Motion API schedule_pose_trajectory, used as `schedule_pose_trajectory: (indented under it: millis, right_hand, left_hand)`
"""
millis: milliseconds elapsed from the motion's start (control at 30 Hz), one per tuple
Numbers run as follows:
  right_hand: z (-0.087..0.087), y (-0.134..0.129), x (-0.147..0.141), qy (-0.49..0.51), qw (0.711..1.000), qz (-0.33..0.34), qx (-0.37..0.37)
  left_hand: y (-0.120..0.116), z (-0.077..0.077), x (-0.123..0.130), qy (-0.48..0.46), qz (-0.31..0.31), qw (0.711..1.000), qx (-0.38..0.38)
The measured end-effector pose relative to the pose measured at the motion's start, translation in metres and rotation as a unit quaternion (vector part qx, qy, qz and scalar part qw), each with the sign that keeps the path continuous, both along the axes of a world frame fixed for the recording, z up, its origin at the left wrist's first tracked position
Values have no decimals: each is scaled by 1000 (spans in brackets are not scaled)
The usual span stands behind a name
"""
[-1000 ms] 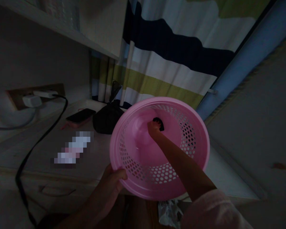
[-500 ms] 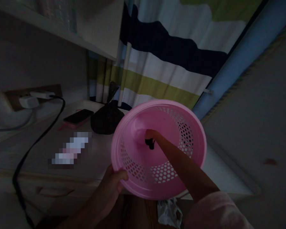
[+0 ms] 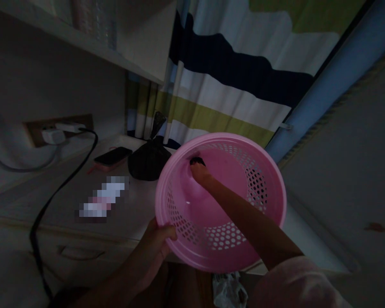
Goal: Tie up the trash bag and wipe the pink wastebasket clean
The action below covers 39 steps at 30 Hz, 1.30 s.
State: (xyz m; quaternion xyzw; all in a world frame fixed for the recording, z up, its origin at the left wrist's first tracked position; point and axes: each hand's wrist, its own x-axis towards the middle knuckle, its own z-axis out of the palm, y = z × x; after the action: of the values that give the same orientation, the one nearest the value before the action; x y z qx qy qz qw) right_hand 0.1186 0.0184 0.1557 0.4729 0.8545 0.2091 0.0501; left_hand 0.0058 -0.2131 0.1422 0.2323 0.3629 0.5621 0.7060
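A large pink basket (image 3: 224,184) with rows of round holes is tilted so that its inside faces me. My left hand (image 3: 162,239) is closed on its lower left rim, thumb over the edge. Inside the basket, my right hand (image 3: 199,171) is closed round a small black thing (image 3: 197,161) against the upper left part of the inner surface. The black thing looks soft, like cloth, but the dim light hides its details.
On the white counter (image 3: 137,214) lie a phone (image 3: 114,157), a tied black bag (image 3: 149,160) and a blurred-out item (image 3: 105,199). A black cable (image 3: 56,192) hangs from the wall socket. A striped curtain (image 3: 224,81) hangs behind; a clear plastic bag (image 3: 228,291) lies below.
My right hand has moved up and slightly left over the basket's inner surface with the black thing. The whole view has shifted a little; my left hand keeps its hold on the rim.
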Motion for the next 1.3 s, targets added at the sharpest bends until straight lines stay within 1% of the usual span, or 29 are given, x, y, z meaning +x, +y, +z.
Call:
schedule_pose_trajectory:
  millis: [100,233,333,467,667,700,767,900,1000,1067,1133,1167,1233,1300]
  right_hand:
    - [-21,3,-1,-9,998,54,0]
    - [-43,8,5,-42,986,155,-52]
    - [-54,8,12,-67,971,210,-92]
    - [-61,6,22,-90,954,255,-128]
    - [-55,6,33,-116,934,296,-163]
    - [-54,6,36,-108,935,301,-153]
    - [-55,5,43,-79,944,301,-107]
    - [-68,6,54,-21,964,264,8]
    - [-80,10,53,10,971,233,55]
    - [-84,14,48,31,974,215,67]
    - [-84,18,44,45,976,207,53]
    - [-83,20,43,43,976,210,33]
    - [-78,23,44,19,972,233,-30]
    - [-71,26,46,-23,960,258,-103]
  left_hand:
    - [2,2,-1,2,6,1000,6]
    - [5,3,-2,2,-2,1000,6]
    - [8,2,-4,1,-7,1000,-1]
    - [10,2,-5,4,1,1000,-2]
    - [8,6,-5,11,-21,1000,10]
    - [7,7,-5,15,-24,1000,12]
    - [4,8,-5,23,-28,999,15]
    - [3,5,-4,27,-34,999,14]
    - [5,1,-1,37,-17,999,2]
    - [7,0,0,41,-8,999,-8]
    - [8,0,-1,38,-8,999,-13]
    - [9,1,-1,35,-10,999,-13]
    - [10,3,-2,28,-4,1000,-11]
    - [11,4,-3,28,14,999,-14]
